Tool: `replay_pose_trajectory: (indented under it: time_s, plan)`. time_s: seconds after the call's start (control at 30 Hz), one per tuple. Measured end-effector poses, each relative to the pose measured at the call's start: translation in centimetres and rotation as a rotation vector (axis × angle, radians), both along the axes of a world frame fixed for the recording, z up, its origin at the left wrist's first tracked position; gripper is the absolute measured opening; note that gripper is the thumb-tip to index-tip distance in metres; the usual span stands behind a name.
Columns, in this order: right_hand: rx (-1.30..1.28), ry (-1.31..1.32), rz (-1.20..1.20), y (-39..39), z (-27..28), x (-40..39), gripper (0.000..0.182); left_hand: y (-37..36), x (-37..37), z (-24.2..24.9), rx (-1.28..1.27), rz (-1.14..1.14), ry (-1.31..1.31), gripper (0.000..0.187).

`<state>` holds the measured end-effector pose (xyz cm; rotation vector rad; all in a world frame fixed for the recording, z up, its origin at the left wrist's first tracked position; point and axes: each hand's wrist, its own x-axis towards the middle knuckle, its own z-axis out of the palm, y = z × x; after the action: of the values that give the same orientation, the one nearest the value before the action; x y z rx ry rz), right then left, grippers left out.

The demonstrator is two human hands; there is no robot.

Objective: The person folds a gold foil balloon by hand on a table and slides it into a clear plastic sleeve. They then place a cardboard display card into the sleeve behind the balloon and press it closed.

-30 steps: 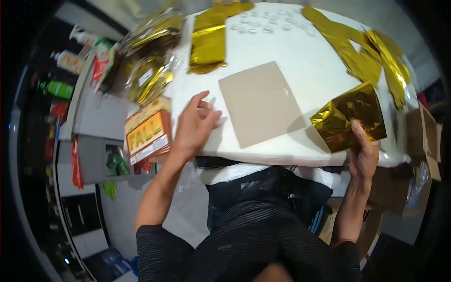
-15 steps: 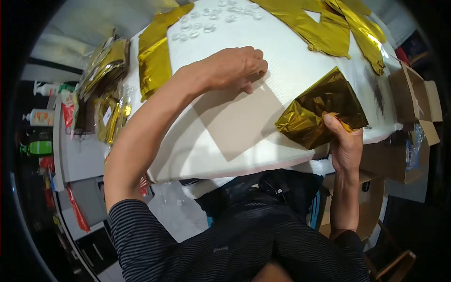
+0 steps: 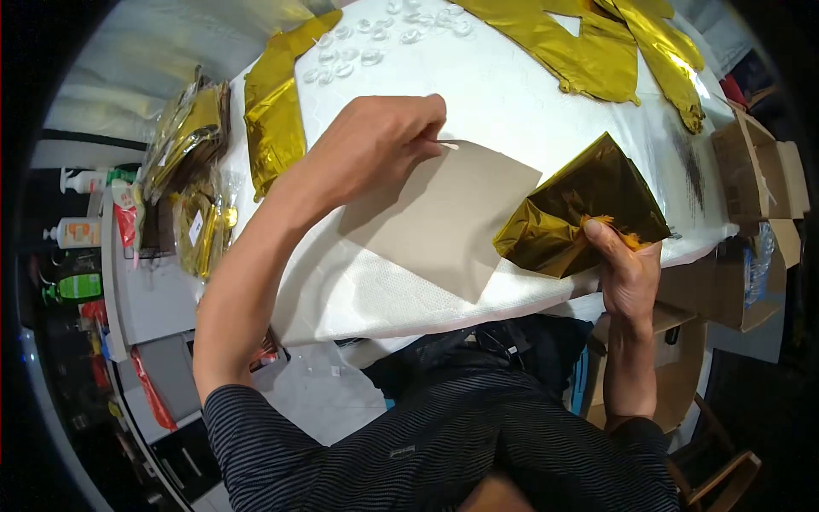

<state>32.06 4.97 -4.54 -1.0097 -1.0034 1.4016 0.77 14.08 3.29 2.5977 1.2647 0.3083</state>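
Note:
My left hand [image 3: 388, 132] pinches the far edge of a beige rectangular sheet [image 3: 444, 222], probably paper or card. That edge is raised off the white padded table [image 3: 358, 299], while the near part stays low over the surface. On the right, my right hand [image 3: 630, 264] grips a crumpled gold foil piece [image 3: 589, 213] by its gathered lower end, thumb on top. The foil spreads up and left from the fingers, close to the sheet's right side. Whether the foil is a bag or a balloon cannot be made out.
Small clear rings [image 3: 370, 57] lie scattered at the back. Flat gold foil shapes rest at left [image 3: 275, 111] and far right [image 3: 597, 60]. Plastic packets of gold foil [image 3: 200, 222] sit by the left edge. An open cardboard box [image 3: 751, 171] stands at right.
My left hand has moved left and toward me, lifting the sheet's far edge from the table; the sheet has turned slightly. My right hand with the foil stays nearly in place.

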Motion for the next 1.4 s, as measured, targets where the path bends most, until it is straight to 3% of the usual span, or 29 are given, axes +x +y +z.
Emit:
replay_pose_trajectory:
  time_s: [0.03,0.1,0.2,0.27,0.5,0.6,0.7,0.87,0.93,0.97,1.0,1.07,1.2,1.27,1.4]
  plan:
    - [0.003,-0.016,0.003,0.0,-0.2,0.1,0.037,-0.6,-0.2,0.2,0.005,0.000,0.001,0.024]
    - [0.015,-0.028,0.011,-0.1,-0.3,0.2,0.037,-1.4,-0.7,0.6,-0.049,0.167,-0.350,0.017]
    - [-0.011,-0.022,0.004,-0.3,-0.2,0.0,0.037,-1.7,-1.9,-0.5,-0.011,0.263,-0.418,0.012]
    - [0.011,0.010,-0.015,-0.3,-0.2,-0.2,0.039,-2.2,-2.2,-0.8,-0.037,0.330,-0.404,0.008]
    - [0.001,0.018,-0.027,-0.3,0.2,-0.3,0.040,-3.4,-1.8,-1.1,0.396,0.211,-0.251,0.007]
    - [-0.017,-0.003,-0.002,-0.4,-0.2,-0.4,0.043,-3.2,-1.9,-1.8,0.203,0.346,-0.334,0.010]
    - [-0.039,-0.014,0.016,-0.2,0.5,-0.7,0.045,-1.3,-2.2,-3.1,-0.039,0.481,-0.282,0.025]
    - [-0.054,0.018,0.027,-0.1,1.1,-0.9,0.047,0.5,-2.1,-3.4,-0.218,0.551,-0.121,0.023]
    - [-0.062,-0.040,0.017,-0.1,1.0,-0.7,0.047,0.7,-2.0,-2.8,-0.036,0.489,0.122,0.022]
    - [-0.017,-0.002,-0.047,0.0,1.6,-1.6,0.029,1.4,-1.8,-2.4,0.033,0.543,0.115,0.019]
    - [-0.020,0.000,-0.046,0.1,1.5,-1.4,0.029,2.4,-2.4,-2.6,0.031,0.543,0.118,0.019]
    - [-0.056,-0.044,0.033,0.2,1.2,-0.9,0.048,5.2,-4.6,-3.5,0.325,0.563,0.030,0.019]
    - [-0.061,-0.011,0.012,0.4,0.9,-0.9,0.046,8.8,-6.5,-4.5,0.399,0.576,0.043,0.020]
    - [-0.065,0.013,0.017,0.4,1.0,-0.9,0.047,9.7,-6.7,-5.0,0.245,0.634,0.074,0.027]
    - [-0.101,0.007,0.019,0.3,0.8,-0.6,0.047,11.2,-6.6,-6.3,0.252,0.686,0.036,0.031]
